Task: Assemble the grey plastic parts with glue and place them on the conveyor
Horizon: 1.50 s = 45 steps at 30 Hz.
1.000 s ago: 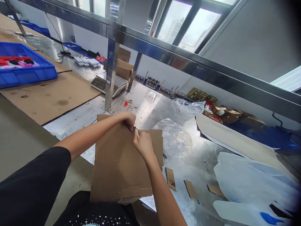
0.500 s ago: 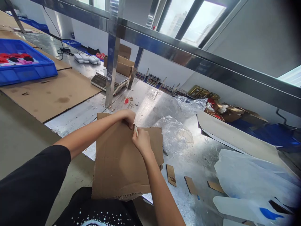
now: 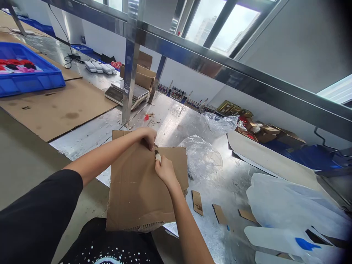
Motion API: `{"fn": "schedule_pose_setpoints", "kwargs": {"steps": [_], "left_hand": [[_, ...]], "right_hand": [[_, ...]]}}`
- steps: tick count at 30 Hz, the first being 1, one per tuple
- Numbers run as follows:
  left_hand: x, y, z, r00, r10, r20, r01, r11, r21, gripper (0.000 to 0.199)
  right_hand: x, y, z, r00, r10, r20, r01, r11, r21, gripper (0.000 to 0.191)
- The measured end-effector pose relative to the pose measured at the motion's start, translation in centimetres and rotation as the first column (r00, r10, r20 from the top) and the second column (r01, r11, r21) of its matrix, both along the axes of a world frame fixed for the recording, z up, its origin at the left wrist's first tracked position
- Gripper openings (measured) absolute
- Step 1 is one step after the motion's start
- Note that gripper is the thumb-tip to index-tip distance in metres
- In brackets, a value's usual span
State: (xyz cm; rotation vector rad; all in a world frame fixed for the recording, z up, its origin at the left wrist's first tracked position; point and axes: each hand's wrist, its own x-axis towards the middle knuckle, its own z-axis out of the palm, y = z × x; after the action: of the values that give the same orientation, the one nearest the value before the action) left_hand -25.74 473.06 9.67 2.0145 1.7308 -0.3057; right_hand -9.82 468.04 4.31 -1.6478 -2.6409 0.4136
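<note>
Cardboard sheet (image 3: 137,187): resting over the steel counter's (image 3: 176,128) near edge.
Left hand (image 3: 145,137): curling closed, gripping its top edge.
Right hand (image 3: 165,170): pinching small white object (image 3: 157,157) tightly.

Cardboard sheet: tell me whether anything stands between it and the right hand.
Nothing visible does: the right hand is right at the cardboard sheet, and the small white tool it grips sits at the sheet's top edge.

Brown corrugated cardboard sheet (image 3: 140,187) at centre, on a silver steel bench (image 3: 176,124). Near, black sleeve (image 3: 35,212) and black shirt (image 3: 110,245) speckled with white dots. Far left, bright blue crate (image 3: 30,82) of red, black and pink scraps (image 3: 19,66). Right, white sheets (image 3: 277,205) with a blue patch (image 3: 306,244).
</note>
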Motion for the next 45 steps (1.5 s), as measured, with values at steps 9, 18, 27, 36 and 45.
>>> {"fn": "schedule_pose_setpoints", "kwargs": {"steps": [9, 18, 27, 36, 45], "left_hand": [[0.0, -0.1, -0.5, 0.996, 0.070, -0.048, -0.068, 0.997, 0.030, 0.048], [-0.7, 0.5, -1.7, 0.992, 0.116, -0.043, -0.117, 0.993, -0.007, 0.045], [-1.4, 1.0, -2.6, 0.991, 0.129, -0.015, -0.130, 0.990, -0.059, 0.042], [-1.4, 1.5, -2.9, 0.989, 0.144, 0.019, -0.143, 0.988, -0.055, 0.041], [-2.5, 2.1, -3.2, 0.948, 0.275, 0.161, -0.268, 0.961, -0.067, 0.028]], "right_hand": [[-2.3, -1.1, -0.3, 0.993, -0.100, 0.069, 0.103, 0.994, -0.035, 0.026], [-1.1, -3.0, -2.3, 0.987, -0.090, 0.131, 0.104, 0.989, -0.102, 0.027], [-0.6, -5.3, -3.6, 0.983, -0.094, 0.160, 0.119, 0.980, -0.157, 0.024], [0.3, -6.5, -4.8, 0.983, -0.089, 0.159, 0.117, 0.978, -0.175, 0.024], [1.0, -5.7, -5.1, 0.983, -0.062, 0.174, 0.099, 0.973, -0.211, 0.028]]}}
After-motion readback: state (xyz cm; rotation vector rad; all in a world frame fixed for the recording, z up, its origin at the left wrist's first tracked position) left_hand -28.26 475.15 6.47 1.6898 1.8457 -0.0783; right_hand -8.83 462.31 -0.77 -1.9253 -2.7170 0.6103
